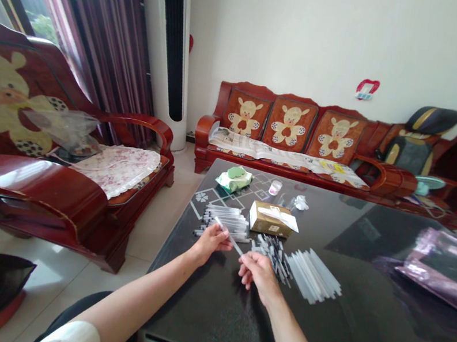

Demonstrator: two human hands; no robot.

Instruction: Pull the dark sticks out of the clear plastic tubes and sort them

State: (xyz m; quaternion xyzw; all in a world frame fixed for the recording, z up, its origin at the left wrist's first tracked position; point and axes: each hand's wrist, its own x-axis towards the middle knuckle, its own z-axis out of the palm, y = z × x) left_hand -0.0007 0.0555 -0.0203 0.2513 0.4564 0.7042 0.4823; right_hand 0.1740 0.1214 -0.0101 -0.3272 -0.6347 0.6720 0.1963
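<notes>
Between my two hands a slim whitish pen-like tube is held at a slant above the near part of the dark table. My left hand pinches its upper-left part, and my right hand grips its lower-right end with fingertips. Just beyond my left hand lies a pile of similar clear tubes with dark ends. Behind my right hand is a heap of thin black and grey pieces, too small to make out exactly. To its right, plain translucent tubes lie side by side.
A tissue box stands behind the piles on the dark table. Farther back are a green wipes pack, a small white cup and crumpled tissue. Purple plastic packaging lies at right. Wooden seats surround the table.
</notes>
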